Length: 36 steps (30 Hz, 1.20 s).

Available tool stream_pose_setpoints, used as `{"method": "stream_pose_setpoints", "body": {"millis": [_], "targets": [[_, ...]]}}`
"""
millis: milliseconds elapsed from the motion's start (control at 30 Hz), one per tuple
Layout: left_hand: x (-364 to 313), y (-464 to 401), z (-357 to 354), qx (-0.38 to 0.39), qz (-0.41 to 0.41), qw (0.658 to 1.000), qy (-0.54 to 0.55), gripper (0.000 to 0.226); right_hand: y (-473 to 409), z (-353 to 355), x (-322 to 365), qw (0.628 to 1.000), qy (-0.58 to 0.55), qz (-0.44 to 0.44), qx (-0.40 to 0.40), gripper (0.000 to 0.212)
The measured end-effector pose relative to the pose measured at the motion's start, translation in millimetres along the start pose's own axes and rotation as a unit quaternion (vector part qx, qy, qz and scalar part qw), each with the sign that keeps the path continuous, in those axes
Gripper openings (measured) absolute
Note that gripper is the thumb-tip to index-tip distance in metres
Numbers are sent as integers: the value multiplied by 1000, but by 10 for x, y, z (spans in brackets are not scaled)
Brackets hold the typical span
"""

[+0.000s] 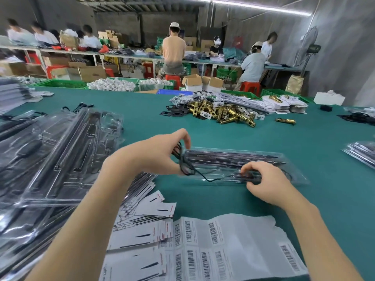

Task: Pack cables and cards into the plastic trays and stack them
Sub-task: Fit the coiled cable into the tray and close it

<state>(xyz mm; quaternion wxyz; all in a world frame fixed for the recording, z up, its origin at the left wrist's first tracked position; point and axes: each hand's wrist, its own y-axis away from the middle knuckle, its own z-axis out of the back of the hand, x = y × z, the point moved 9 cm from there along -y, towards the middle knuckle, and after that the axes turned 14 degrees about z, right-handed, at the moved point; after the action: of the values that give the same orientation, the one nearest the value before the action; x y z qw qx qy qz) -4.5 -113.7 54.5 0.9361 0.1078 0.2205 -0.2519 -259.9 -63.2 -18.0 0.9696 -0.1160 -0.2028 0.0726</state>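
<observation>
desk [142,110]: green top, long, runs across the view
brass parts [223,113]: heaped on the desk at centre right; one [285,121] lies apart to the right
barcode sheet [233,246]: white, crumpled, at the near edge
green crates [63,83]: behind the desk
white rings [111,85]: piled beside the crates
open boxes [203,82]: cardboard, behind the desk
red stools [250,87]: under seated workers
fan [309,47]: standing at right wall
workers [174,49]: seated at far benches, some blurred
</observation>
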Motion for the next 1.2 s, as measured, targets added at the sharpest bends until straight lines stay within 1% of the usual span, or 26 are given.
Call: {"method": "stream_pose_setpoints", "body": {"millis": [33,67,100,133,167,200,267,300,333,400,433,467,533,600,667,700,733,800,833,900,967,1033,1067,1100,1133,1200], "targets": [[-78,15,-49,22,-18,999,30,37,-56,10,129,1000,-13,9,5,28],[-152,8,-62,11,-37,998,52,31,-115,38,289,998,-55,22,-4,21],[-199,-16,-36,-33,-49,996,67,23,-172,54,477,991,-130,39,-10,12],[-213,-39,4,-90,-48,992,72,18,-217,39,702,974,-218,57,-1,10],[-203,-56,23,-136,-35,988,66,16,-238,-1,932,953,-294,73,19,16],[-179,-81,5,-157,-14,986,47,16,-245,-52,1117,936,-339,87,36,20],[-125,-128,-98,-148,21,989,-8,18,-257,-118,1316,926,-362,97,45,20],[-98,-138,-142,-142,34,988,-43,19,-256,-129,1338,924,-369,88,43,19],[-84,-142,-154,-149,41,985,-75,19,-252,-141,1321,919,-384,78,48,22],[-116,-116,-121,-191,34,975,-108,18,-217,-149,1281,896,-432,66,81,38],[-157,-88,-104,-212,24,971,-111,18,-199,-129,1282,889,-443,64,92,41],[-207,-59,-91,-229,10,968,-107,17,-200,-100,1280,891,-441,66,88,38],[-299,-24,-87,-250,-30,963,-94,17,-235,-50,1244,905,-418,55,53,24],[-338,-33,-109,-246,-56,965,-65,25,-268,-44,1181,916,-399,26,32,18],[-304,-38,-79,-229,-63,970,45,32,-272,-22,1086,914,-404,0,12,16],[-259,-36,-45,-226,-62,966,105,32,-267,11,1041,906,-422,-12,-5,13],[-225,-28,-12,-232,-63,961,136,30,-264,38,987,893,-448,-25,-26,11],[-177,-23,41,-252,-59,959,117,14,-258,72,882,862,-498,-56,-75,10],[-149,-31,44,-247,-51,961,114,8,-255,86,829,853,-507,-72,-102,10],[-100,-49,20,-219,-35,965,138,12,-245,100,707,840,-506,-108,-163,11],[-104,-62,-12,-192,-26,970,149,17,-219,113,628,820,-509,-135,-224,9],[-178,-48,-36,-174,-35,973,150,19,-197,120,605,795,-519,-137,-281,8],[-233,-24,-23,-178,-49,971,150,19,-185,141,614,786,-521,-127,-308,9],[-295,8,-3,-189,-68,969,142,18,-171,185,627,788,-506,-107,-334,12],[-356,36,4,-196,-89,969,123,17,-160,249,647,810,-463,-80,-352,15],[-464,82,-33,-192,-123,971,70,16,-155,378,761,875,-330,-11,-353,18]]}}
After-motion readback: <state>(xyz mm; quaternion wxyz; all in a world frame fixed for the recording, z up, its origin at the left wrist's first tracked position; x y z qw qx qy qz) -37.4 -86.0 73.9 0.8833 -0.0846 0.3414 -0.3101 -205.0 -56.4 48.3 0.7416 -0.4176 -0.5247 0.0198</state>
